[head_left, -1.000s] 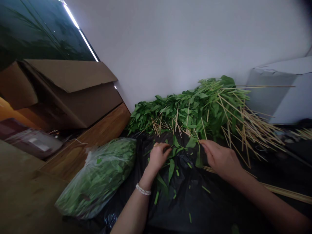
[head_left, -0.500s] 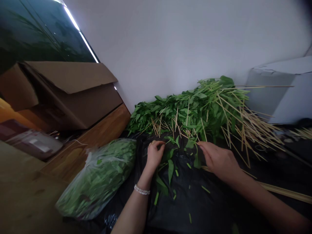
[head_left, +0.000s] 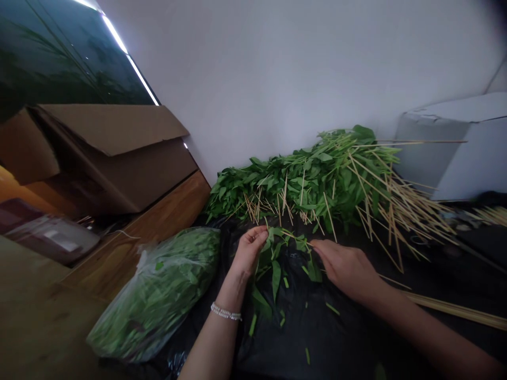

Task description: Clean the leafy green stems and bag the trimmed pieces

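Note:
My left hand (head_left: 250, 247), with a beaded bracelet at the wrist, pinches a green leafy stem (head_left: 273, 237) over the black plastic sheet (head_left: 293, 343). Opposite it, my right hand (head_left: 344, 266) is closed on the near end of a thin wooden skewer (head_left: 292, 235), which points left toward the left fingertips. Leaves hang from the skewer between both hands. Exactly how the stem meets the skewer is too small to make out. Below the hands lie loose leaves (head_left: 276, 279) and short cut stem pieces (head_left: 332, 309).
Behind the hands, a long heap of leafy greens (head_left: 277, 182) with many skewers (head_left: 412, 206) lies along the wall. A filled clear bag of greens (head_left: 158, 295) sits left, near a cardboard box (head_left: 119, 153). Bare skewers (head_left: 455, 310) lie at right, before a white box (head_left: 471, 153).
My right hand has moved left, bringing the skewer closer to my left hand. The left fingers remain pinched on the leafy stem. The view has shifted slightly.

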Available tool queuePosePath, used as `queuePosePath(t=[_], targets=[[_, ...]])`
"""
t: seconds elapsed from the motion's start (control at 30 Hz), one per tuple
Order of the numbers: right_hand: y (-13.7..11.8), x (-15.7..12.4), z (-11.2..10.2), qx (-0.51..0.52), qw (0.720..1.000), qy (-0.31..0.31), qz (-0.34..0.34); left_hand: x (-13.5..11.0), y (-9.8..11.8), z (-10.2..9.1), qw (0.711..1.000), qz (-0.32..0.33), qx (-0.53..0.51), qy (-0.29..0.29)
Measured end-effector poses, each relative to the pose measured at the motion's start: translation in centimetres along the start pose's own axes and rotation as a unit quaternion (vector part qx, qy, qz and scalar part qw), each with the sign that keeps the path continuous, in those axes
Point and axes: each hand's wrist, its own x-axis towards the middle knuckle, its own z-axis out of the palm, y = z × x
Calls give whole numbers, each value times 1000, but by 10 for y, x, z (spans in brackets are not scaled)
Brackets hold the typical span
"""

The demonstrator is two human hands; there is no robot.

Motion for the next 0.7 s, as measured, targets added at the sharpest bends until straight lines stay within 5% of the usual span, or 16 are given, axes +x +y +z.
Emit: queuePosePath(t=[0.23,0.7], targets=[[-5,-1,2,1,999,-30,-15,-4,-3,8,995,-57,-78,-31],[-5,-1,6,2,999,-37,1,-4,-5,7,997,-22,-46,-58]])
